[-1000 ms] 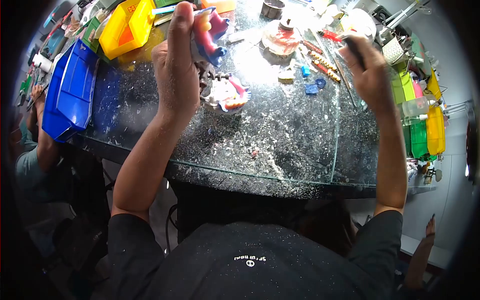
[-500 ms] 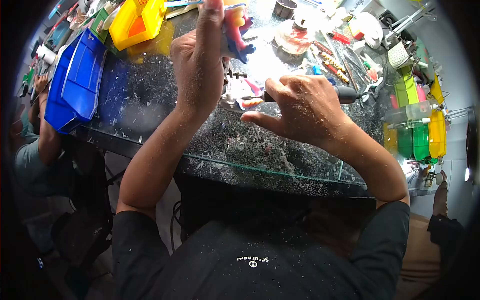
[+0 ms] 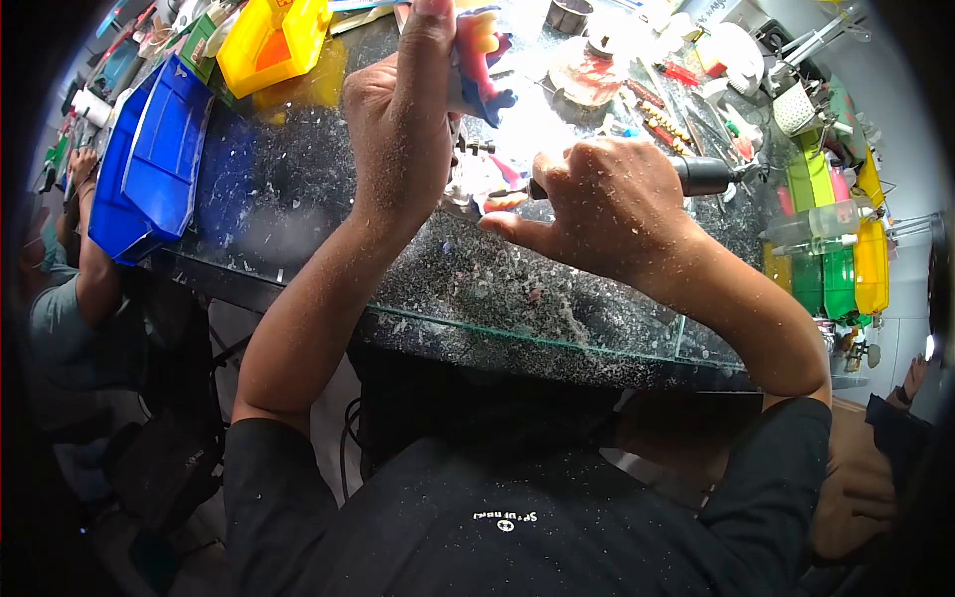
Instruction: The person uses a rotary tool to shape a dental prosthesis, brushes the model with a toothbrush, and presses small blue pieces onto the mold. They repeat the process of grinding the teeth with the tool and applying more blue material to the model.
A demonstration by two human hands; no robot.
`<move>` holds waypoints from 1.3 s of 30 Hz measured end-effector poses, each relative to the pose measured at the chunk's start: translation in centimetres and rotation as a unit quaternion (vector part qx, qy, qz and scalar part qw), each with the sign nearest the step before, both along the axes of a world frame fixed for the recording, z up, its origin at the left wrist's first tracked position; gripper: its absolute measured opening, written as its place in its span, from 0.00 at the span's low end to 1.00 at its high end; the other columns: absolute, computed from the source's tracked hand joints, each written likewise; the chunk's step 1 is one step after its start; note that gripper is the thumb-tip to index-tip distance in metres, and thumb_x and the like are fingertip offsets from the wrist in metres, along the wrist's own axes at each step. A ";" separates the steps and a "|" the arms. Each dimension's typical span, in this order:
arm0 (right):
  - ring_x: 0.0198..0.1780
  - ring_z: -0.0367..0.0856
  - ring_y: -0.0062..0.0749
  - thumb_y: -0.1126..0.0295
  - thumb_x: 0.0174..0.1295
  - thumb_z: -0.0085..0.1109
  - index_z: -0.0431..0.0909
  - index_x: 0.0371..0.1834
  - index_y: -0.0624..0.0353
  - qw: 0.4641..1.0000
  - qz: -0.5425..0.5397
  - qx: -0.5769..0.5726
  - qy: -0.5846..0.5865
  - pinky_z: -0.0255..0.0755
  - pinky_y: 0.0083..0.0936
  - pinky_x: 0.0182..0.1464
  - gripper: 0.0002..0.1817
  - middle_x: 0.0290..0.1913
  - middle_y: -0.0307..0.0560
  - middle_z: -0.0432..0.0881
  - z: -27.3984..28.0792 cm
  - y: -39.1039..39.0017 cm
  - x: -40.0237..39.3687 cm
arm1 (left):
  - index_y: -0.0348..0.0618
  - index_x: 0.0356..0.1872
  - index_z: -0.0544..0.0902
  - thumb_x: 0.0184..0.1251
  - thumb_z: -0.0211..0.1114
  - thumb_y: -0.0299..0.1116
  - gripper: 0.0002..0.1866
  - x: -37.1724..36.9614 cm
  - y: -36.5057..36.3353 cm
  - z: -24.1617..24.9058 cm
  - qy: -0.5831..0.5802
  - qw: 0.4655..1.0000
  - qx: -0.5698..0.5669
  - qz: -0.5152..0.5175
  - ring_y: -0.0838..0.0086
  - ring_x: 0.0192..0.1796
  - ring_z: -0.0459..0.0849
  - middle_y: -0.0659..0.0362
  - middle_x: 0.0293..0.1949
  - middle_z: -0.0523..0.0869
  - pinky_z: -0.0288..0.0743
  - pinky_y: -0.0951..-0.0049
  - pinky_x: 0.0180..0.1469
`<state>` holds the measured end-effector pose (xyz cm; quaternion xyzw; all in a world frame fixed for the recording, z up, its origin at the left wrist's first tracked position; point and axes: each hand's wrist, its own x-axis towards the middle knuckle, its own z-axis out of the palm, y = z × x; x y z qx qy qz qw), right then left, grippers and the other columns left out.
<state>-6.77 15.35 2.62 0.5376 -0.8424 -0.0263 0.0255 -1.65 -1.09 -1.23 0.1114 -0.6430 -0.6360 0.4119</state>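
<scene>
My left hand (image 3: pixel 403 139) is closed around a dental articulator that stands swung apart, its frame mostly hidden behind the palm. On its raised half is a denture model (image 3: pixel 480 70) with pink wax, yellowish teeth and blue edges. The lower half carries a white plaster model (image 3: pixel 477 176) with pink wax and a few teeth. My right hand (image 3: pixel 617 209) grips a black rotary handpiece (image 3: pixel 706 176), whose tip points left at the lower teeth. The right thumb stretches close to that model. White dust covers both hands.
A blue bin (image 3: pixel 159 164) and a yellow bin (image 3: pixel 274 50) stand to the left. Behind the right hand lie a round plaster piece (image 3: pixel 587 75), red-handled tools (image 3: pixel 679 73) and tooth strips. Coloured bins (image 3: pixel 841 264) line the right side. Another person's arm (image 3: pixel 95 229) is at far left.
My right hand and the handpiece have shifted slightly right and up, with the handpiece tilted more level. My left hand and the articulator have moved a little to the right.
</scene>
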 end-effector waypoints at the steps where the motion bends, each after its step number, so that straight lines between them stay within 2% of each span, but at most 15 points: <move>1: 0.24 0.84 0.44 0.33 0.54 0.55 0.82 0.24 0.59 1.000 -0.001 0.001 0.000 0.76 0.35 0.25 0.34 0.19 0.51 0.80 0.0 0.0 0.0 | 0.39 0.44 0.80 0.66 0.53 0.64 0.32 0.0 0.1 0.1 0.003 1.000 -0.002 0.005 0.85 0.37 0.82 0.62 0.32 0.81 0.75 0.86 0.39; 4: 0.24 0.84 0.44 0.33 0.54 0.55 0.82 0.24 0.59 1.000 0.002 0.014 -0.012 0.76 0.35 0.25 0.34 0.19 0.52 0.80 0.3 -0.2 0.0 | 0.39 0.44 0.80 0.66 0.53 0.63 0.32 -0.1 0.3 0.3 0.011 1.000 -0.004 0.014 0.85 0.39 0.82 0.61 0.33 0.81 0.75 0.86 0.41; 7: 0.20 0.83 0.33 0.37 0.59 0.56 0.86 0.25 0.57 0.999 0.031 -0.007 0.019 0.74 0.25 0.22 0.31 0.15 0.45 0.77 0.2 0.0 0.0 | 0.38 0.45 0.79 0.66 0.54 0.63 0.32 -0.1 0.4 0.3 0.014 1.000 0.003 0.012 0.84 0.41 0.82 0.61 0.36 0.82 0.75 0.86 0.44; 10: 0.20 0.83 0.34 0.38 0.59 0.56 0.86 0.25 0.57 0.999 0.025 0.008 0.020 0.74 0.26 0.22 0.30 0.16 0.46 0.78 0.4 -0.1 0.2 | 0.38 0.47 0.78 0.66 0.54 0.63 0.32 -0.1 0.4 0.4 0.011 1.000 0.006 0.008 0.82 0.42 0.82 0.59 0.38 0.82 0.75 0.84 0.46; 13: 0.25 0.85 0.44 0.34 0.55 0.55 0.83 0.26 0.59 1.000 0.002 0.020 -0.010 0.76 0.35 0.26 0.33 0.20 0.53 0.80 0.7 -0.4 0.3 | 0.39 0.48 0.79 0.65 0.53 0.65 0.34 0.0 0.3 0.2 -0.006 1.000 -0.002 0.009 0.80 0.44 0.82 0.58 0.40 0.82 0.75 0.81 0.50; 16: 0.22 0.84 0.33 0.39 0.59 0.56 0.86 0.28 0.56 0.999 0.030 0.005 0.028 0.75 0.26 0.22 0.29 0.18 0.47 0.80 0.4 -0.2 0.2 | 0.39 0.48 0.79 0.65 0.51 0.66 0.35 0.2 0.5 0.5 -0.025 0.999 -0.014 0.030 0.77 0.46 0.82 0.57 0.40 0.82 0.74 0.78 0.53; 18: 0.22 0.84 0.33 0.39 0.59 0.56 0.86 0.29 0.56 0.999 0.023 0.020 0.024 0.75 0.26 0.23 0.29 0.18 0.46 0.80 0.5 -0.3 0.3 | 0.40 0.49 0.79 0.64 0.50 0.68 0.36 0.1 0.8 0.7 -0.031 0.999 -0.011 0.042 0.76 0.48 0.82 0.56 0.41 0.82 0.73 0.77 0.55; 21: 0.22 0.84 0.32 0.39 0.60 0.56 0.86 0.29 0.57 0.999 0.018 0.039 0.022 0.75 0.25 0.23 0.28 0.19 0.46 0.81 0.8 -0.4 0.4 | 0.39 0.52 0.77 0.65 0.50 0.68 0.37 0.3 0.1 0.3 -0.037 0.999 -0.030 0.003 0.75 0.50 0.81 0.54 0.44 0.82 0.73 0.77 0.56; 27: 0.22 0.84 0.31 0.39 0.60 0.56 0.87 0.30 0.57 0.999 0.021 0.039 0.022 0.75 0.23 0.23 0.28 0.19 0.46 0.81 0.7 -0.4 0.3 | 0.39 0.57 0.73 0.66 0.50 0.66 0.37 0.2 0.8 0.5 -0.011 0.999 -0.036 0.032 0.73 0.53 0.81 0.53 0.48 0.80 0.73 0.75 0.58; 39: 0.21 0.84 0.29 0.41 0.59 0.58 0.87 0.27 0.57 0.998 0.030 0.044 0.022 0.74 0.22 0.22 0.27 0.18 0.45 0.81 0.8 -0.4 0.0 | 0.38 0.56 0.73 0.65 0.51 0.66 0.38 0.1 0.6 0.4 -0.017 0.999 -0.020 0.023 0.74 0.53 0.81 0.53 0.47 0.80 0.73 0.76 0.58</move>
